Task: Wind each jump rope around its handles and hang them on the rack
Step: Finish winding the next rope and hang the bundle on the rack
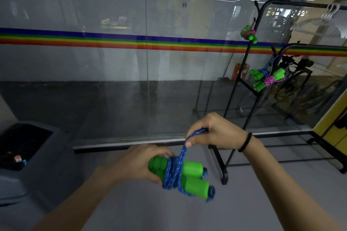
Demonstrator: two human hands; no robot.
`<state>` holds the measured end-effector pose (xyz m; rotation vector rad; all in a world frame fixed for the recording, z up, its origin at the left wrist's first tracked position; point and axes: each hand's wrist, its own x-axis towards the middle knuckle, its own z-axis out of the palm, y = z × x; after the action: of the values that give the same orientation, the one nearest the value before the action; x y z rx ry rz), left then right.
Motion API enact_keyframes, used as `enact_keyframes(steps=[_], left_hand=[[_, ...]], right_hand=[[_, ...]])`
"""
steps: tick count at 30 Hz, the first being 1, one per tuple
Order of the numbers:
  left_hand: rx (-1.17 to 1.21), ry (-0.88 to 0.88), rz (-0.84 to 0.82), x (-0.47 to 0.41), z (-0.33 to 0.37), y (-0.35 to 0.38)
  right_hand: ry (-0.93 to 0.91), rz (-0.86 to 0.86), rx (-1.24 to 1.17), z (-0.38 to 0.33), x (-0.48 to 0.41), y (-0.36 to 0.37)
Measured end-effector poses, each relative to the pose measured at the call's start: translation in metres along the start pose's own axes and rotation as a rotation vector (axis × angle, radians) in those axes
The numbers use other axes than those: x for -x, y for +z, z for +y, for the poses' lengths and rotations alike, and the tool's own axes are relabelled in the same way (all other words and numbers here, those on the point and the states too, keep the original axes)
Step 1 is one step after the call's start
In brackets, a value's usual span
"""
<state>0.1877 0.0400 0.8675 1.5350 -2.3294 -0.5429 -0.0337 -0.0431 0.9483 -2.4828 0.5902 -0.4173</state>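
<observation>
Jump rope point(174, 172): finishing winding, gripping handles point(193, 169) in left hand point(142, 163), pinching loop point(196, 133) in right hand point(216, 133); likely needing hanging on rack point(309, 45), two o'clock.

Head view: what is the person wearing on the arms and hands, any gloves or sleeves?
No gloves on the left hand or the right hand, and no rings show. The left forearm and right forearm are uncovered as far as the frame reaches, with no sleeve. The only thing worn is a thin black elastic band around the right wrist.
</observation>
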Motion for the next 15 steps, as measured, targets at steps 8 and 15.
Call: enact_keyframes(steps=[8, 15], left_hand=[[0.808, 0.095, 0.182, -0.004, 0.024, -0.007], [1.167, -0.140, 0.585, -0.022, 0.018, 0.000]], right_hand=[[0.273, 0.220, -0.508, 0.044, -0.013, 0.028], [0.370, 0.287, -0.646, 0.050, -0.015, 0.064]])
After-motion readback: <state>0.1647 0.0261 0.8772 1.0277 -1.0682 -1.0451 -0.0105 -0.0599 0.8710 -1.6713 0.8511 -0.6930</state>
